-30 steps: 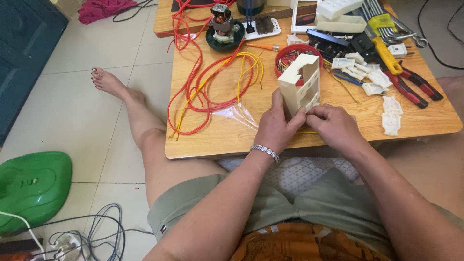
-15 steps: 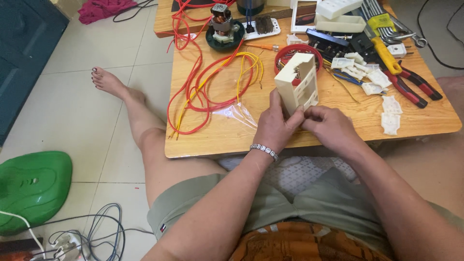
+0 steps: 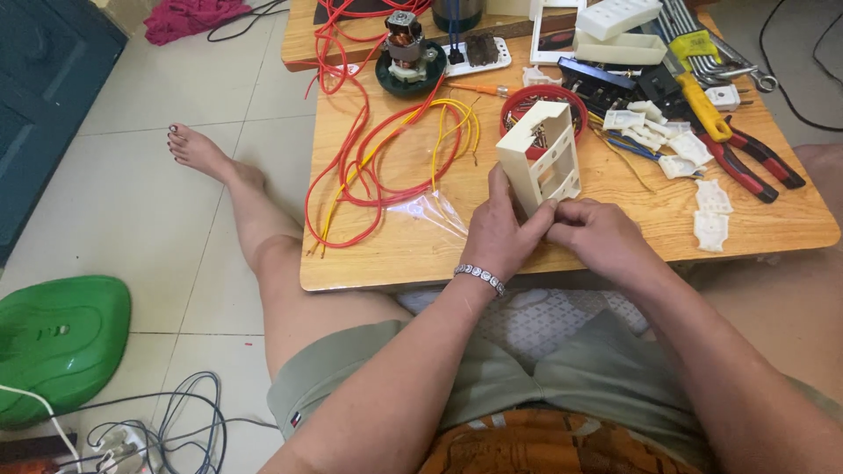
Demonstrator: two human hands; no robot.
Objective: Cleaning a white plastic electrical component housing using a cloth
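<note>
The left hand (image 3: 499,235) and the right hand (image 3: 590,235) meet at the near edge of the desk (image 3: 413,254), both forearms reaching forward from the person's lap. The left hand is closed around the lower left side of a cream plastic housing (image 3: 543,156), with the thumb lying up along its side wall. A beaded bracelet (image 3: 479,277) sits on this wrist. The right hand is curled, with fingers bent, and its fingertips pinch the bottom corner of the same housing. So both hands grip this one piece, and it stands upright and a little tilted above the desk, near the front edge.

Just behind the housing is a round red tray (image 3: 520,107) holding small metal parts. To the left, red and yellow wires (image 3: 386,158) lie in loose loops on the wood, and a clear plastic bag (image 3: 430,215) lies flat beside the left hand. Farther back stands a small electric motor (image 3: 406,48) on a dark green base. To the right lie white plastic pieces (image 3: 709,215), pliers with red handles (image 3: 753,158) and a yellow-handled tool (image 3: 702,107). On the tiled floor at the left are a green plastic cover (image 3: 57,338) and grey cables (image 3: 167,430).
</note>
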